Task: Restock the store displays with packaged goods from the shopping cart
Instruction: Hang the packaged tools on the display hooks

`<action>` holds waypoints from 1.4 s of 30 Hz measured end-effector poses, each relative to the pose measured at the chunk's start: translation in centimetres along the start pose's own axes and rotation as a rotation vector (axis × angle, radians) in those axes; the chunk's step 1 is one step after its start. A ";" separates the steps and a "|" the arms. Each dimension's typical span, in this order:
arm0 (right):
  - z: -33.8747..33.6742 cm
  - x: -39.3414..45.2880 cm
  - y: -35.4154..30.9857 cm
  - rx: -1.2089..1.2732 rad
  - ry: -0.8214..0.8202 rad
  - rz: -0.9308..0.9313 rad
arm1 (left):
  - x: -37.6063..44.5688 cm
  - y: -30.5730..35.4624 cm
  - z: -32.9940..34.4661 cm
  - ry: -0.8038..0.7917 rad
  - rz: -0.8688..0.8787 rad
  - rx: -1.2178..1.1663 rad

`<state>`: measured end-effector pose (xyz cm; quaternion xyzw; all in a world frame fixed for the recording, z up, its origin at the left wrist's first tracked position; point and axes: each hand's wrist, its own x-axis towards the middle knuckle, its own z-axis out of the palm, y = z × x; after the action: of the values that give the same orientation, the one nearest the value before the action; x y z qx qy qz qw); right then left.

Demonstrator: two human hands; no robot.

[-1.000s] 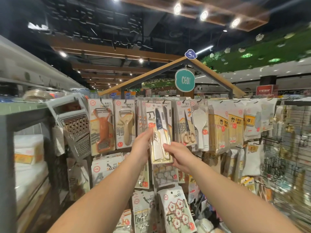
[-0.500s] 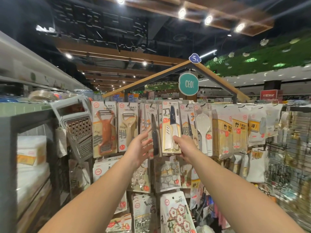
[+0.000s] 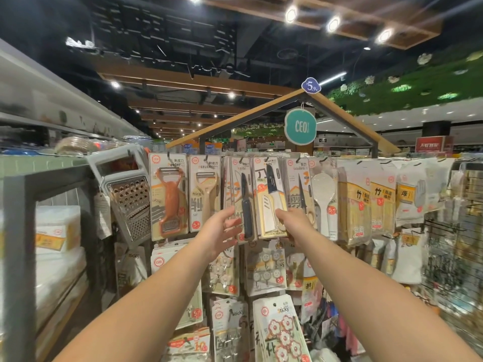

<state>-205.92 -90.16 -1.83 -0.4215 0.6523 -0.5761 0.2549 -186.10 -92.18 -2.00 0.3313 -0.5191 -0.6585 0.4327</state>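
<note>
A carded knife package [image 3: 269, 197], blue blade and white handle with a white sheath, hangs in the top row of the peg display. My right hand [image 3: 294, 222] holds its lower right corner. My left hand [image 3: 222, 232] is open with fingers spread, just left of the neighbouring dark-knife package [image 3: 244, 202], fingertips near its edge. The shopping cart is out of view.
The top row also holds peelers [image 3: 167, 197], scissors [image 3: 300, 194], a rice paddle [image 3: 322, 197] and yellow bamboo packs [image 3: 358, 205]. A metal grater [image 3: 128, 194] hangs at the left by a grey shelf frame [image 3: 18, 231]. Sticky-hook packs [image 3: 282, 333] hang below. A wire rack [image 3: 460, 257] stands at the right.
The knife package has gone up from chest height into the top row, among the other knife cards. My left hand has let go of it and opened beside it.
</note>
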 end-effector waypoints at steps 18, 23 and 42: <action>-8.5 -17.9 11.3 0.077 0.179 0.321 | -9.3 -9.3 8.3 -0.424 -0.080 0.380; -12.7 -30.2 18.2 0.160 0.358 0.416 | -16.2 -19.1 11.2 -0.683 -0.113 0.444; -24.7 -66.5 41.8 0.278 0.726 0.979 | -41.1 -49.3 19.7 -1.102 -0.626 0.739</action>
<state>-202.55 -21.58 -47.28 0.1861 0.7338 -0.5783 0.3040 -198.03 -42.52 -45.59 0.2094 -0.7306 -0.6042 -0.2395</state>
